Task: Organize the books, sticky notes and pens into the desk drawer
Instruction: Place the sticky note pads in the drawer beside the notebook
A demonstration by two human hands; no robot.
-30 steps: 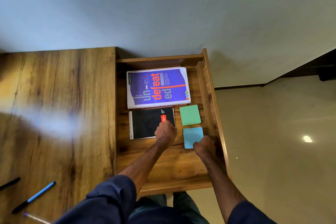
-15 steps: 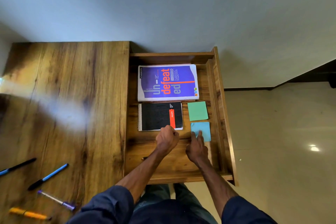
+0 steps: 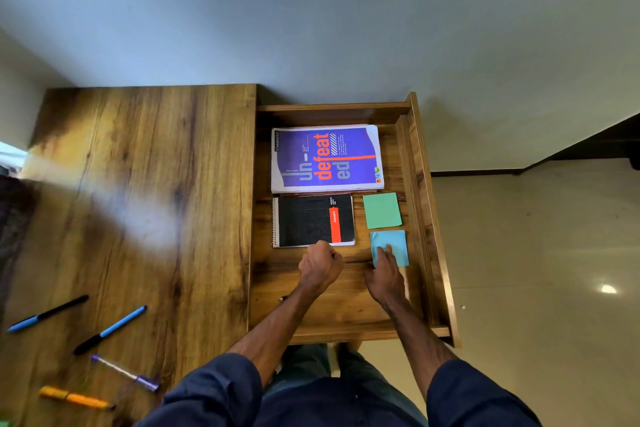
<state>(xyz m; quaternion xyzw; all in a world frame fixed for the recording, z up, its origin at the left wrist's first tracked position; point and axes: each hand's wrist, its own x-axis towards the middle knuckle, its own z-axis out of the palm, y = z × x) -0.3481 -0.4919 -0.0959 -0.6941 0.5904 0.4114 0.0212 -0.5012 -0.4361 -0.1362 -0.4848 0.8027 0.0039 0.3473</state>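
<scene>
**Both hands down in the open drawer, pens out on the desktop**

My right hand [image 3: 386, 274] lies flat in the drawer [image 3: 420, 218]. Its fingers [image 3: 388, 251] are straight and pressed on the near left corner of the blue sticky notes [image 3: 396, 244]. That pad sits close to the drawer's right wall, with only a thin strip of bare wood between them. Just beyond it, across a narrow gap, is the green sticky notes pad [image 3: 382, 210], which is just as close to the wall.

My left hand [image 3: 320, 267] is curled into a fist. Its knuckles are against the near edge of the black spiral notebook [image 3: 308, 220]. I cannot tell whether the fist pinches anything. A small dark tip [image 3: 282, 298] pokes out beside my left forearm, and I cannot tell what it is.

The notebook's far edge runs right along the near edge of the purple book [image 3: 325, 158]. That book lies squarely toward the back, with a band of bare floor between it and the back wall. The left sides of both books stand a little off the drawer's left wall.

The widest free room is the near part of the drawer floor, from my hands to the front rim.

On the desktop [image 3: 138, 166] to the left, well apart from the drawer, four pens lie loose near the front edge:
- a black pen with a blue end [image 3: 46, 314]
- a blue pen with a black cap [image 3: 110, 329]
- a clear pen with a purple cap [image 3: 124, 373]
- an orange pen [image 3: 74, 398]
</scene>
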